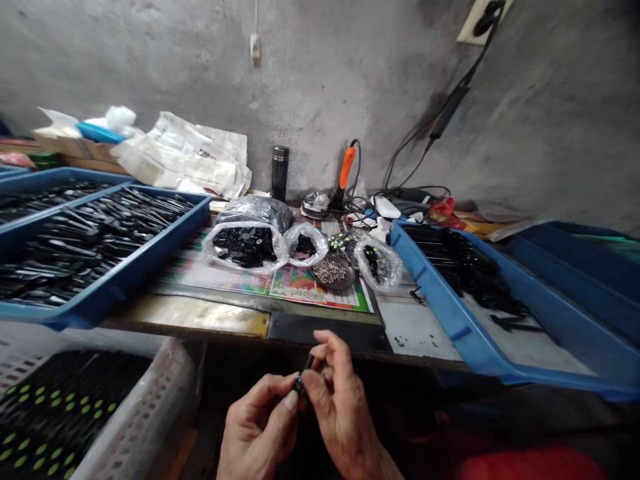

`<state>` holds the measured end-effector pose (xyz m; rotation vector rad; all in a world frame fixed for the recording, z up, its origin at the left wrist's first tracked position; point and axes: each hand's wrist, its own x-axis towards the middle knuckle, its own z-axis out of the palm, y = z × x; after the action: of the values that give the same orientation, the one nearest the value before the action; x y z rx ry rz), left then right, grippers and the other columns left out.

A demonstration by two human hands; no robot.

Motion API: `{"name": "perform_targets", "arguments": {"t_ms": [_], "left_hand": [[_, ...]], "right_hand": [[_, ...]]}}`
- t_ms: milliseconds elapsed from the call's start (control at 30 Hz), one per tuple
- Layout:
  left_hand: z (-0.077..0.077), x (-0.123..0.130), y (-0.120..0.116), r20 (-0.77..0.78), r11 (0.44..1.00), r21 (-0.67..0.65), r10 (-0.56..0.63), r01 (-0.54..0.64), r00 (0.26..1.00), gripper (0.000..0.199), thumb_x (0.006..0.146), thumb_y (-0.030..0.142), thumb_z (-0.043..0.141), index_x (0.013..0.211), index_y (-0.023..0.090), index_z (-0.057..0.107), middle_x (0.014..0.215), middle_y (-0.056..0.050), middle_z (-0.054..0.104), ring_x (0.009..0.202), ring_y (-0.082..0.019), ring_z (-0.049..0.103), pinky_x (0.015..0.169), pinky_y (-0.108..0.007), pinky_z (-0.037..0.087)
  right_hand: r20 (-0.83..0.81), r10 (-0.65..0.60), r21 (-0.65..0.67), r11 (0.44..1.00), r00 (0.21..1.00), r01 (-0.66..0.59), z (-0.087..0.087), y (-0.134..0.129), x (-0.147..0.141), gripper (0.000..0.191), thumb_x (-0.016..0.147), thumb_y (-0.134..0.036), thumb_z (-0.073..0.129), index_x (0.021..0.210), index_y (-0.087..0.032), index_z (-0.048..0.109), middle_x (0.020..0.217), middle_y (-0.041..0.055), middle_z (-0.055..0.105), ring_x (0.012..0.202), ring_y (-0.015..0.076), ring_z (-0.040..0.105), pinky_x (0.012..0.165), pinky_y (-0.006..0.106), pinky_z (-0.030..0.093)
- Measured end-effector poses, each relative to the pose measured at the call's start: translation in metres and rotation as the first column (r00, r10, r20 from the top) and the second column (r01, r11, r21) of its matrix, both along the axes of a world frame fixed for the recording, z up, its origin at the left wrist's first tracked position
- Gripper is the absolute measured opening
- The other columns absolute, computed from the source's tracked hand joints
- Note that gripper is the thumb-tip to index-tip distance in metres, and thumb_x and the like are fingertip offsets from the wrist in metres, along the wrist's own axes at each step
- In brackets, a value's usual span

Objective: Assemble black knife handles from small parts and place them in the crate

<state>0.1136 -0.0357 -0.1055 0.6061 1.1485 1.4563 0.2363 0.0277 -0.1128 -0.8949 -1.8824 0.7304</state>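
A small black part (309,362) is pinched between my two hands, just in front of the workbench's edge. My left hand (260,423) closes thumb and forefinger on its lower end. My right hand (340,400) holds the same piece from the other side, fingers curled. Beyond them on the bench lie an open bag of black pieces (245,245), a smaller bag of black pieces (304,245), a round dish of small metal screws (331,271) and a bag of black and yellow-green pieces (375,261).
Blue trays of black parts stand at left (100,293) and right (450,327). A white basket (135,407) with black and green pieces is at lower left. An orange-handled tool (346,170), a dark cylinder (280,175) and cables stand by the wall.
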Motion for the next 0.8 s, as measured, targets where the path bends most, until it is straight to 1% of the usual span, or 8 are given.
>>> {"name": "perform_targets", "arguments": {"t_ms": [67,167,233,333,400,533,667,800], "left_hand": [[-0.0026,-0.0018,0.0000,-0.016,1.000,0.009,-0.002,0.002,1.000,0.042,0.069,0.052,0.082,0.083,0.014,0.074,0.058,0.001,0.051,0.045,-0.005,0.040,0.042,-0.016,0.028],[-0.0053,-0.0009,-0.0007,-0.009,1.000,0.002,0.009,-0.009,1.000,0.039,0.070,0.050,0.081,0.084,0.014,0.074,0.057,0.002,0.050,0.045,-0.004,0.038,0.042,-0.015,0.027],[-0.0059,0.0004,-0.0012,-0.005,1.000,-0.001,0.027,-0.028,1.000,0.039,0.069,0.050,0.082,0.082,0.014,0.074,0.056,0.003,0.048,0.045,-0.004,0.037,0.042,-0.015,0.027],[-0.0057,0.0004,-0.0014,-0.004,1.000,-0.018,0.023,-0.023,1.000,0.042,0.067,0.052,0.083,0.083,0.014,0.074,0.060,0.000,0.053,0.045,-0.005,0.039,0.041,-0.016,0.027],[-0.0052,-0.0006,-0.0014,-0.004,1.000,-0.026,-0.007,0.007,1.000,0.042,0.066,0.052,0.083,0.084,0.015,0.075,0.060,0.000,0.054,0.045,-0.005,0.040,0.041,-0.016,0.028],[-0.0043,-0.0013,-0.0014,-0.011,1.000,-0.023,0.020,-0.020,1.000,0.040,0.067,0.051,0.083,0.081,0.015,0.074,0.057,0.002,0.049,0.044,-0.004,0.038,0.042,-0.015,0.028],[-0.0056,-0.0020,-0.0022,-0.020,1.000,-0.019,0.009,-0.009,1.000,0.041,0.066,0.051,0.083,0.082,0.015,0.075,0.060,0.000,0.054,0.045,-0.006,0.041,0.041,-0.016,0.029],[-0.0079,-0.0029,-0.0030,-0.012,1.000,-0.019,-0.006,0.006,1.000,0.041,0.067,0.052,0.083,0.083,0.015,0.074,0.056,0.001,0.051,0.043,-0.005,0.040,0.041,-0.016,0.028]], "right_hand": [[-0.023,-0.004,-0.038,0.999,1.000,0.003,-0.0004,0.0004,0.0010,0.035,0.102,-0.037,0.044,0.134,-0.025,0.037,0.087,-0.0017,0.056,0.052,0.0075,0.056,0.051,0.015,0.051],[0.026,0.014,0.028,1.000,1.000,-0.015,-0.0024,-0.0002,0.0012,0.044,0.099,-0.044,0.049,0.137,-0.025,0.038,0.093,0.0008,0.059,0.051,0.0076,0.055,0.052,0.017,0.052],[0.036,0.002,0.052,0.999,0.999,-0.004,-0.0023,-0.0002,0.0004,0.042,0.099,-0.043,0.049,0.136,-0.025,0.039,0.092,0.0009,0.061,0.051,0.0081,0.056,0.054,0.017,0.053],[-0.008,-0.026,0.001,1.000,1.000,0.026,0.0002,0.0003,0.0003,0.035,0.102,-0.038,0.044,0.133,-0.024,0.038,0.089,-0.0004,0.057,0.051,0.0075,0.056,0.051,0.016,0.052],[0.010,-0.016,0.021,1.000,1.000,0.016,0.0011,-0.0007,0.0011,0.039,0.101,-0.043,0.045,0.134,-0.024,0.038,0.090,0.0003,0.058,0.052,0.0084,0.057,0.050,0.016,0.051],[0.099,-0.045,0.106,0.994,0.994,0.034,-0.0005,-0.0026,0.0019,0.045,0.098,-0.048,0.049,0.136,-0.025,0.039,0.095,0.0030,0.063,0.069,0.0139,0.066,0.064,0.021,0.057],[0.017,-0.031,0.024,0.999,0.999,0.030,-0.0006,-0.0019,0.0009,0.038,0.101,-0.042,0.045,0.134,-0.024,0.038,0.090,0.0000,0.058,0.053,0.0085,0.057,0.051,0.017,0.053],[0.071,-0.074,0.147,0.987,0.995,0.062,-0.0016,-0.0037,-0.0001,0.045,0.098,-0.049,0.050,0.134,-0.025,0.041,0.097,0.0029,0.063,0.073,0.0143,0.067,0.065,0.020,0.057]]}}
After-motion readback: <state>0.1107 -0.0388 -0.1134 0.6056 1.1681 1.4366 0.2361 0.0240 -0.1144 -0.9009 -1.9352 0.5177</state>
